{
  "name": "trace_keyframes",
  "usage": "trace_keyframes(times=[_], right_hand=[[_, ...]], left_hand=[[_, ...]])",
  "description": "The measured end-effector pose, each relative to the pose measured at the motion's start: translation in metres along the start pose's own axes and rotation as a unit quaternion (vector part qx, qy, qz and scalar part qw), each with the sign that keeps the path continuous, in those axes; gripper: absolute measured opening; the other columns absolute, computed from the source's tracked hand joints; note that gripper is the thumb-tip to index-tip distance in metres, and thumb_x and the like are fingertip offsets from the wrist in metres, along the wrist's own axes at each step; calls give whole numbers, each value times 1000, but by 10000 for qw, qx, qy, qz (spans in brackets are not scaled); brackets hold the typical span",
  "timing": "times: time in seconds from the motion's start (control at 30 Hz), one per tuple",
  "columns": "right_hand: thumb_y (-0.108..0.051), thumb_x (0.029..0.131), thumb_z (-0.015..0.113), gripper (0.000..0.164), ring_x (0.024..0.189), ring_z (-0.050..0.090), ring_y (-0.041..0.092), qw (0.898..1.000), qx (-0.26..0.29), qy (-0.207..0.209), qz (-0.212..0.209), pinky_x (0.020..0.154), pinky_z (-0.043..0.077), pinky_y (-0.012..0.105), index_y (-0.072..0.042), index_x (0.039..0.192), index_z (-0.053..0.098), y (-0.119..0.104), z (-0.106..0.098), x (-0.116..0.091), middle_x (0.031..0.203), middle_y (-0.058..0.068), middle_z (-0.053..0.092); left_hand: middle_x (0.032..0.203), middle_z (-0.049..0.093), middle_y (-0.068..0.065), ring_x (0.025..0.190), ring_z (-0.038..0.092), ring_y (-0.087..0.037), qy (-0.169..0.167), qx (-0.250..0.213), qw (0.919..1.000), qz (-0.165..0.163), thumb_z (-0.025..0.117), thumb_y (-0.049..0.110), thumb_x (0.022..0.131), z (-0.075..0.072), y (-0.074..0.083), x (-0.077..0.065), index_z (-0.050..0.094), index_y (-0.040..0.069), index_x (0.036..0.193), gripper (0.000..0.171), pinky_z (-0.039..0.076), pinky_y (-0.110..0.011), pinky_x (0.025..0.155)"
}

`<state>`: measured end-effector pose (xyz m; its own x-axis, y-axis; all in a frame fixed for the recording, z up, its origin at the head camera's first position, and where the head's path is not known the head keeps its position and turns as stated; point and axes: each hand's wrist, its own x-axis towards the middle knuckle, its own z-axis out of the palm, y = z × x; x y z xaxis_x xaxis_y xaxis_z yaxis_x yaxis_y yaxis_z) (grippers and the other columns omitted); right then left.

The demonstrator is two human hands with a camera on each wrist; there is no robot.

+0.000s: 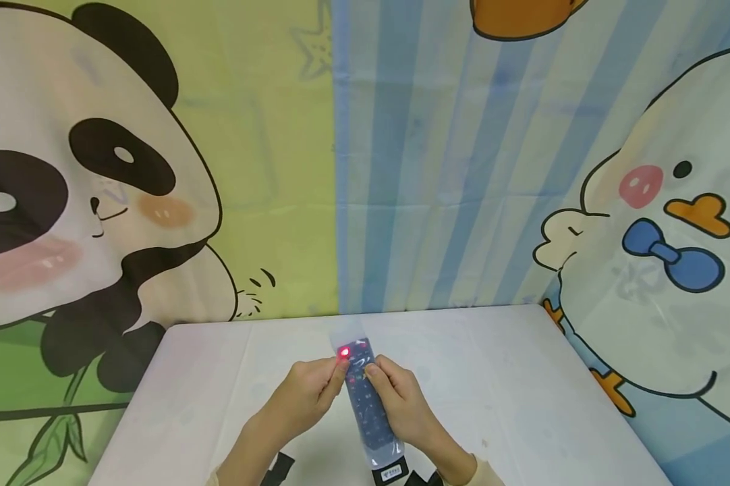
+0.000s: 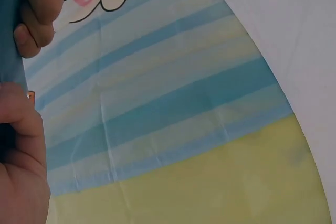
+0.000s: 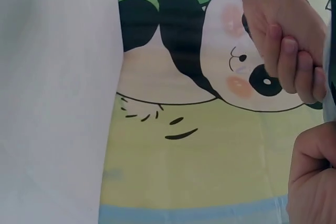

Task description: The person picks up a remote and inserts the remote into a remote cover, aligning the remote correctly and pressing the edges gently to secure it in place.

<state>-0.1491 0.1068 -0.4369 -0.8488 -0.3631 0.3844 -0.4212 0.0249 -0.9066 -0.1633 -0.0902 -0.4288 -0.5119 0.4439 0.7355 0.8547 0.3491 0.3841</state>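
In the head view, a dark remote control (image 1: 365, 395) in a clear plastic sleeve is held up over the white table, tilted, its buttons facing up. A red light glows at its upper left corner. My left hand (image 1: 307, 391) pinches that upper left edge, the thumb just below the light. Lower along the opposite edge, my right hand (image 1: 404, 401) grips the remote with the thumb lying on its face. In the left wrist view only a bluish strip of it shows beside the hands. The right wrist view has the curled fingers of my left hand (image 3: 296, 66) near its edge.
The white table (image 1: 492, 378) spreads beneath both hands. Behind it hangs a printed cloth with a panda (image 1: 177, 270) on the left and a white bird (image 1: 644, 324) on the right. Black pieces (image 1: 276, 469) show near the wrists at the bottom edge.
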Motion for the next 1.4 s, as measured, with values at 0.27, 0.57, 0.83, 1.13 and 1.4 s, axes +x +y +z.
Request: trace_keyframes(times=[0.27,0.57,0.83,1.13,1.4], right_hand=[[-6,108,42,26,50,48,4,9984,93,-531,-147,37,43,27,-8,85,52,-2,-6,4,64,1,50],[-9,109,39,18,57,51,1,9861,-824,-1391,-381,44,48,25,-11,97,52,-1,-16,9,72,-6,53],[-3,108,35,21,58,50,1,9860,-303,-1565,-493,44,47,26,-8,99,54,0,-17,4,72,-4,52],[8,105,33,25,60,52,0,9789,74,-1801,-966,45,49,25,-3,103,55,2,-15,2,70,8,55],[4,99,56,26,59,42,-3,9770,-727,-1267,-1552,45,39,17,-11,79,51,6,-13,9,65,1,46]], left_hand=[[60,37,15,53,28,7,-65,340,9993,-109,50,5,104,3,12,-10,42,18,70,38,25,-7,44],[50,42,23,43,36,8,-300,261,9859,-1624,49,12,106,2,15,-8,53,25,57,51,33,-13,40],[37,43,-6,30,38,0,-519,-3280,9227,-1958,43,2,107,5,-3,-15,52,6,48,60,30,-21,25],[41,38,-14,34,35,-9,-857,-4170,8901,-1625,46,-2,104,7,-6,-13,52,-2,58,47,29,-21,30],[46,38,-15,32,32,-19,-690,-4354,8896,-1193,39,-11,101,2,-9,-12,53,-4,73,33,30,-22,29]])
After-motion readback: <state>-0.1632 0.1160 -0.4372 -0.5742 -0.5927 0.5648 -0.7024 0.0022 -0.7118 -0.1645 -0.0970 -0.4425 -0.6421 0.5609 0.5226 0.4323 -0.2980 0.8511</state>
